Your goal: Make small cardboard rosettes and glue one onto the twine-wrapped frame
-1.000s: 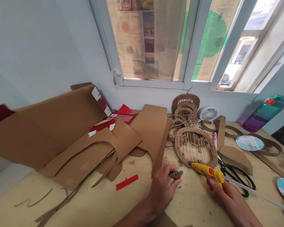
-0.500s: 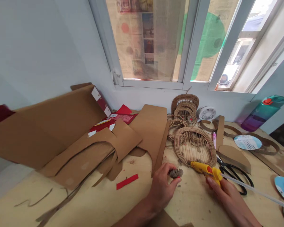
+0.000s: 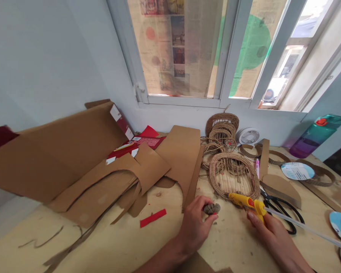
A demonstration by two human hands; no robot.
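My left hand point(image 3: 194, 225) pinches a small brown pleated cardboard piece point(image 3: 211, 208) between thumb and fingers, just above the wooden table point(image 3: 116, 246). My right hand point(image 3: 268, 231) grips a yellow glue gun point(image 3: 246, 202) with a clear glue stick point(image 3: 307, 229) trailing out its back. The gun's nozzle points left toward the pleated piece, a short gap away. A flat oval twine-wound frame point(image 3: 234, 176) lies right behind the gun.
Brown cardboard sheets and offcuts point(image 3: 88, 167) cover the left half of the table, with a red strip point(image 3: 152, 218) near my left hand. Twine baskets point(image 3: 222, 131), a small white fan point(image 3: 248, 136), black scissors point(image 3: 284, 212), cardboard rings and a teal bottle point(image 3: 316, 136) stand to the right.
My left hand has turned the pleated piece slightly. The glue gun has shifted a little left and up. Everything else is still.
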